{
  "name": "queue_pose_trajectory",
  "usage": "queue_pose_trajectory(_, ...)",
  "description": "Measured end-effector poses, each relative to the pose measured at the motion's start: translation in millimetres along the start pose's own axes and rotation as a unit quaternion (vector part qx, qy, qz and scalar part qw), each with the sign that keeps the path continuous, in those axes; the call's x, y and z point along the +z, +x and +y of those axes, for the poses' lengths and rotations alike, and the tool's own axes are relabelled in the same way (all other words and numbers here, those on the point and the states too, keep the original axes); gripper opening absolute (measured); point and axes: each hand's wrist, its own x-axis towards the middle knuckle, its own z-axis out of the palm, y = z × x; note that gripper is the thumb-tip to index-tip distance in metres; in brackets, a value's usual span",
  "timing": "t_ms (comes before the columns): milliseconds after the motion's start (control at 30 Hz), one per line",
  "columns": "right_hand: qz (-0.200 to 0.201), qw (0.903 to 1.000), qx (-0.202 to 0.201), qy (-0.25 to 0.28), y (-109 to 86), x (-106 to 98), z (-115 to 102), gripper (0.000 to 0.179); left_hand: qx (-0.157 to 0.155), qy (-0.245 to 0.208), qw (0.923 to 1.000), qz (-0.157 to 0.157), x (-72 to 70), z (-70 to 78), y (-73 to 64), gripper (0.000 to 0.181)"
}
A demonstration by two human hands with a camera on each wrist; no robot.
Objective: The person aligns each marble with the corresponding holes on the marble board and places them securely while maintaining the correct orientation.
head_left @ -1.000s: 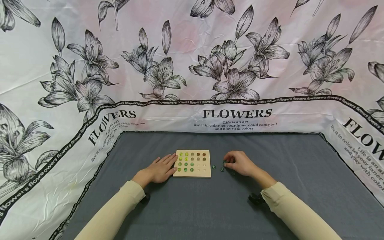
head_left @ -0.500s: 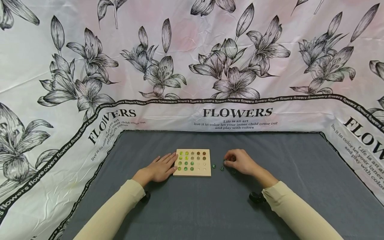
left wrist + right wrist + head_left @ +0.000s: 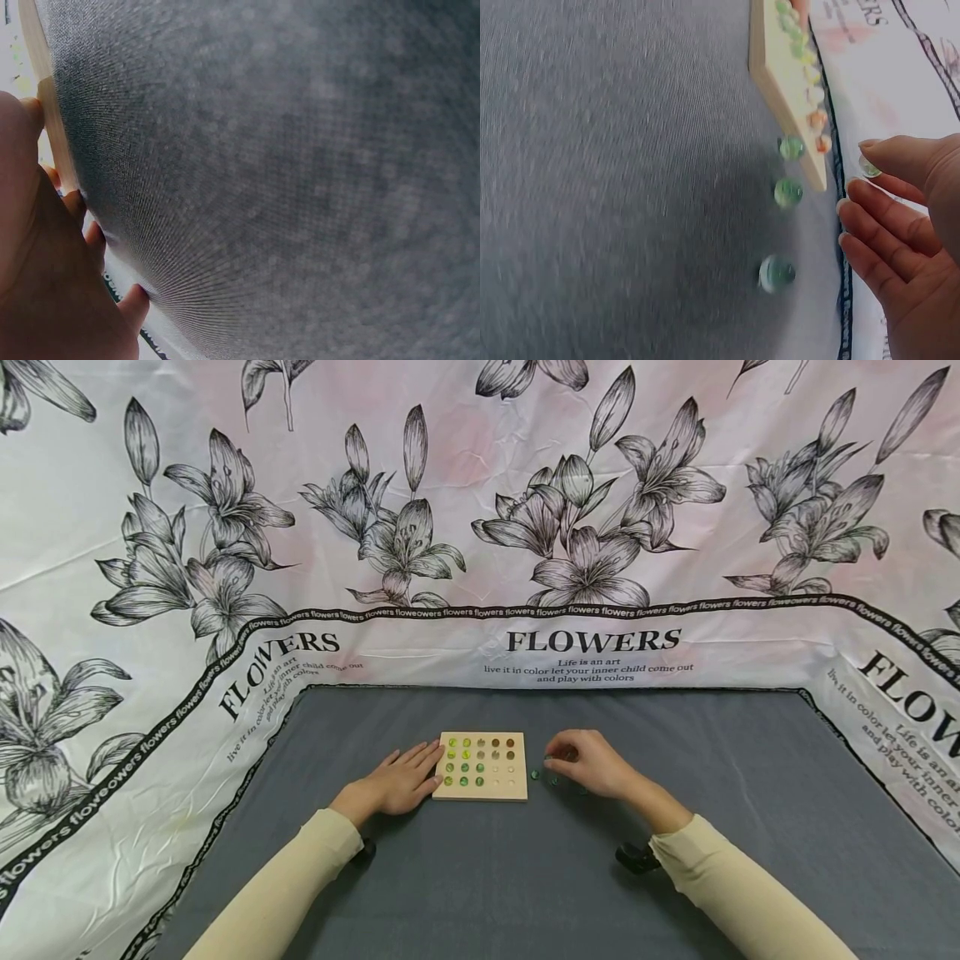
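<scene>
A pale wooden board (image 3: 516,791) with rows of round holes lies on the grey cloth in the head view. Yellow-green, clear, brown and green marbles sit in it; a few holes at its lower right hold none. My left hand (image 3: 392,783) rests flat along the board's left side, fingers straight over its edge. To the right of the board, my right hand (image 3: 592,764) is raised above the cloth. In the right wrist view its thumb and a finger pinch a clear green marble (image 3: 869,167). Below it lie three loose green marbles, the nearest (image 3: 778,274) apart from the other two.
Grey cloth (image 3: 480,877) covers the table. A white flower-printed sheet (image 3: 420,660) rises behind it and along both sides. The left wrist view shows mostly cloth (image 3: 262,150), with the board's edge (image 3: 56,135) at the left.
My right hand has lifted a marble from the cloth and shifted left toward the board. My left hand has stayed on the board's edge.
</scene>
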Motion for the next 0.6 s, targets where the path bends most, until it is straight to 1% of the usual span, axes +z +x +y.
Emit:
queue_pose_trajectory(267, -0.018, 0.9994, -0.022, 0.021, 6.1, 12, -17, 0.012, -0.003, 0.001, 1.0000, -0.002, 1.2, -1.1, 1.2, 0.065)
queue_pose_trajectory(433, -0.027, 0.9983, -0.041, 0.032, 13.1, 23, -23, 0.011, -0.002, -0.006, 1.0000, 0.004, -0.4, 0.3, -0.2, 0.066)
queue_pose_trajectory(600, -0.034, 0.9975, -0.051, 0.036, 19.1, 34, -26, 0.011, -0.003, -0.006, 1.0000, 0.004, 0.6, 0.1, -0.1, 0.066)
